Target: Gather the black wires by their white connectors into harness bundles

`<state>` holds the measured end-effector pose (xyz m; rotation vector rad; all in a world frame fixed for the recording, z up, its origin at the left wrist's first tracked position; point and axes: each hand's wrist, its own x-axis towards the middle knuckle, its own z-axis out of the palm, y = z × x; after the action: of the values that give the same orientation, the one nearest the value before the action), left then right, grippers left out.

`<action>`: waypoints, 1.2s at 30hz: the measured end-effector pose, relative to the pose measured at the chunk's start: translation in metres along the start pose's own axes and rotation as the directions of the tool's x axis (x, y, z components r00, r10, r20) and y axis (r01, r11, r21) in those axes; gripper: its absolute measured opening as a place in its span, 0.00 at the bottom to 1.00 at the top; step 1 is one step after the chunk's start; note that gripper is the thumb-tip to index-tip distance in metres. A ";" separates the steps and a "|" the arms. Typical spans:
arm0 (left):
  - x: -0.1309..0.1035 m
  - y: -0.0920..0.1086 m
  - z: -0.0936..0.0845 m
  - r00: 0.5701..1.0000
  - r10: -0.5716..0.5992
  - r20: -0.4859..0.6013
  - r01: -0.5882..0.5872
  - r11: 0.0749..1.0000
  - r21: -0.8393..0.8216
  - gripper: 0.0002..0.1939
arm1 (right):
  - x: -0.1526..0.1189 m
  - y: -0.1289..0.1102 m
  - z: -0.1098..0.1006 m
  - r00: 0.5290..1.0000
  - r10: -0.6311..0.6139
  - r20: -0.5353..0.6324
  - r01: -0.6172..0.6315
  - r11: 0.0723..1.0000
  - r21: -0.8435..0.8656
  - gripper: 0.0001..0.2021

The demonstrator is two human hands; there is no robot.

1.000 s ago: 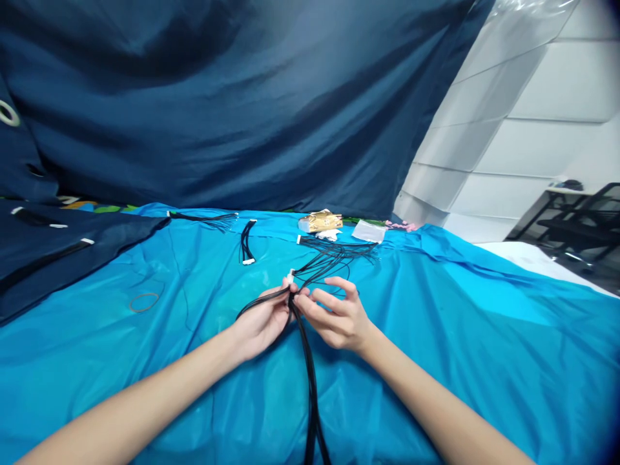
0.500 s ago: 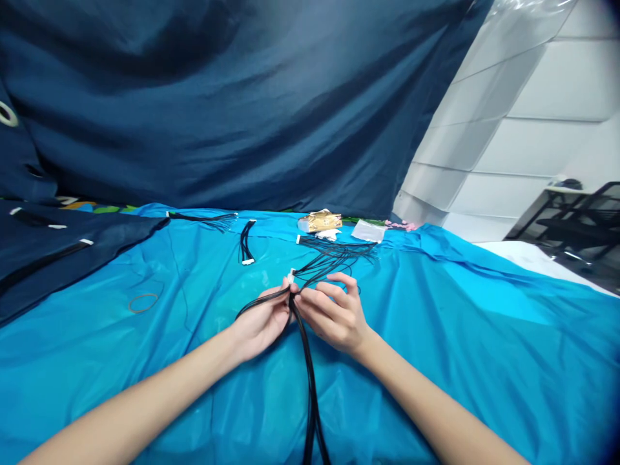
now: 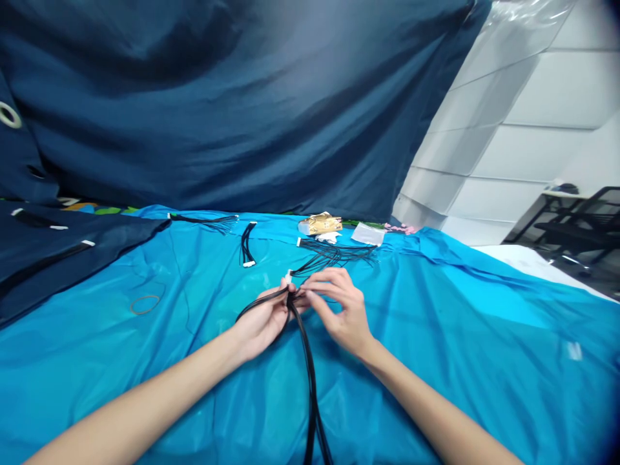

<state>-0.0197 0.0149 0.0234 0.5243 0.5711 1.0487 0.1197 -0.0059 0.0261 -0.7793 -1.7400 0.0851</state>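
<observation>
Black cable bundle pinched in left hand; right hand apparently touching.

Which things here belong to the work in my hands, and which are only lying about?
Likely in the work:
- black cables, held by the left hand, right hand close by
- white connector at the left fingertips

Apparently lying about:
- brownish loop
- gold packet
- whitish flat packet
- short cable (role unclear)

Bare blue sheet stretches open to the right of the right hand, while loose wires crowd the space just beyond the fingers and a curtain walls off the far side.
</observation>
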 end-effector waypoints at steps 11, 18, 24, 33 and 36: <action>-0.001 -0.002 -0.004 0.999 0.030 -0.018 -0.029 0.997 0.068 0.12 | 0.026 0.007 -0.041 0.788 0.525 -0.321 -0.279 0.769 0.575 0.12; 0.000 -0.008 -0.006 0.998 0.057 0.001 -0.057 0.995 0.083 0.09 | 0.006 -0.005 -0.021 0.985 -0.107 -0.132 0.079 0.977 -0.200 0.05; 0.000 -0.009 -0.005 0.997 0.070 0.015 -0.071 0.996 0.054 0.08 | -0.003 0.002 -0.005 0.987 -0.159 0.027 0.159 0.931 -0.329 0.04; 0.000 -0.011 -0.007 0.998 0.059 0.028 -0.061 0.995 0.078 0.06 | -0.005 0.006 -0.005 0.985 -0.168 0.035 0.169 0.912 -0.374 0.04; 0.001 -0.011 -0.008 0.998 0.060 0.035 -0.063 0.994 0.086 0.06 | -0.005 0.007 -0.005 0.983 -0.177 0.043 0.180 0.904 -0.387 0.04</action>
<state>-0.0177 0.0124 0.0100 0.6376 0.5768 1.0751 0.1279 -0.0045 0.0203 -0.8997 -1.8522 -0.3970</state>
